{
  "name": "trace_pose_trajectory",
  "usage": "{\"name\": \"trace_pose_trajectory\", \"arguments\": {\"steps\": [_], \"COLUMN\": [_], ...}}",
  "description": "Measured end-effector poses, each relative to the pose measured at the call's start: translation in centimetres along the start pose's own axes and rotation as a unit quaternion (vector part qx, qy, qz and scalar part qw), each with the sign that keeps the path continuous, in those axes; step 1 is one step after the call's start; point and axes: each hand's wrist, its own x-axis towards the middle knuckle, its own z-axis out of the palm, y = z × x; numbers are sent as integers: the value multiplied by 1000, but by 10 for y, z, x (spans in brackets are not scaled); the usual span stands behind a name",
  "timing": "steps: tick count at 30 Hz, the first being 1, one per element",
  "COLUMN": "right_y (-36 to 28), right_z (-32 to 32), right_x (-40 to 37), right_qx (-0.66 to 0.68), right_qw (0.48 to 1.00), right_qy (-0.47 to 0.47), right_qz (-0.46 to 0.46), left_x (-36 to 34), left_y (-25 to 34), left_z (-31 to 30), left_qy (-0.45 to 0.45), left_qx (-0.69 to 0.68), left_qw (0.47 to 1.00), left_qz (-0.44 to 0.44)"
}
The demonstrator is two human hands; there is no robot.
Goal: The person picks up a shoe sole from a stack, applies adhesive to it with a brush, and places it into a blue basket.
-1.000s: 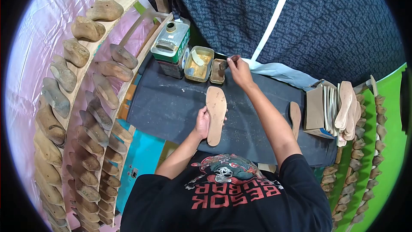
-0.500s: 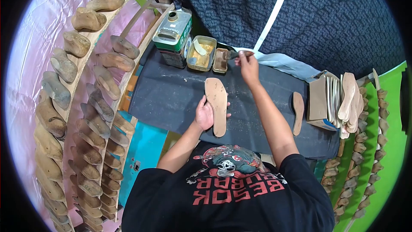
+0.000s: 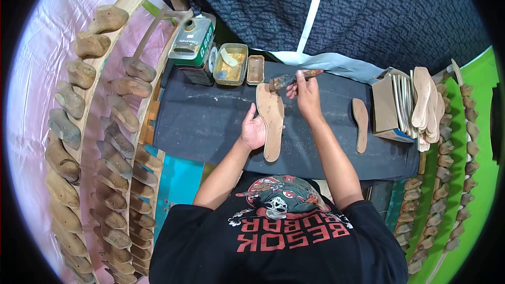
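A tan shoe insole point(image 3: 272, 126) rests upright along my left hand point(image 3: 253, 133), whose palm and fingers support it from below and behind. The thumb is raised beside its left edge, and the other fingers are mostly hidden. My right hand point(image 3: 307, 99) pinches the handle of a dark, stained brush point(image 3: 285, 81). Its bristle end lies at the insole's wide upper end and seems to touch it. Just beyond the insole stands a small brown-stained tray point(image 3: 256, 68). To the left of that is a larger yellowish tub point(image 3: 225, 76) holding a pale scraper-like piece point(image 3: 229, 58).
A green and silver metal can point(image 3: 194, 47) stands at the back left of the dark table point(image 3: 210, 121). Another insole point(image 3: 360, 125) lies at right, near a cardboard box point(image 3: 386, 105) packed with insoles. Racks of wooden shoe lasts point(image 3: 63, 126) line both sides.
My right hand has brought the brush from the small tray down toward me, onto the insole's upper end. My left hand still holds the insole. The whole view has shifted slightly.
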Motion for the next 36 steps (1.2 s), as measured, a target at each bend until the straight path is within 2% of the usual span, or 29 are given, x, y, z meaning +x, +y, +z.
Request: {"name": "trace_pose_trajectory", "arguments": {"steps": [1, 4, 5, 7, 8, 13, 15, 17, 19, 20, 23, 26, 27, 29, 30, 31, 32, 33, 34, 35, 36], "right_y": [-5, -24, -29, -41, -48, -59, -60, -61, -67, -71, -79, -79, -81, -75, -70, -69, -71, -72, -71, -70, -65], "right_z": [-1, -9, -12, -16, -20, -30, -31, -33, -40, -46, -69, -80, -82, -84, -85, -84, -87, -87, -88, -89, -93], "right_x": [-1, -6, -6, -6, -7, -12, -22, -30, -32, -28, -3, 3, -4, -19, -27, -35, -40, -38, -36, -35, -24], "right_qx": [3, -177, -174, -274, -293, -336, -313, -298, -325, -324, -313, -333, -339, -342, -332, -321, -305, -302, -295, -289, -302], "right_qw": [1000, 977, 978, 922, 915, 877, 848, 824, 824, 843, 884, 871, 854, 817, 804, 791, 795, 795, 793, 791, 793], "right_qy": [4, -31, -29, -72, -96, -134, -195, -254, -265, -239, -188, -176, -204, -253, -287, -319, -376, -377, -368, -360, -339], "right_qz": [-1, -112, -110, -262, -262, -317, -381, -410, -381, -357, -292, -314, -337, -389, -401, -413, -366, -366, -384, -401, -407], "left_x": [3, 9, 12, 16, 18, 28, 32, 33, 33, 35, 40, 44, 44, 45, 44, 45, 47, 49, 47, 44, 42], "left_y": [-2, -10, -11, -15, -18, -34, -42, -50, -59, -60, -63, -68, -72, -79, -78, -76, -73, -72, -74, -76, -80], "left_z": [1, -4, -7, -2, 1, 12, 15, 18, 23, 25, 26, 29, 33, 42, 36, 19, 0, 2, 3, 4, 32], "left_qy": [1, -1, -21, -40, -48, -38, 24, 19, 45, 45, -9, -28, -24, -8, 11, 13, -93, -198, -157, -154, -51], "left_qx": [3, 13, 22, 33, 44, 66, -41, -20, -1, 0, 60, 114, 111, -3, -54, -54, -32, -10, -17, -19, -7], "left_qw": [1000, 1000, 999, 997, 996, 996, 999, 1000, 998, 998, 998, 993, 993, 999, 998, 998, 995, 980, 987, 988, 999], "left_qz": [-4, -10, -32, -57, -56, -44, -22, 4, 45, 47, 14, 9, 13, 43, 32, 36, 18, -2, -6, -5, 12]}}
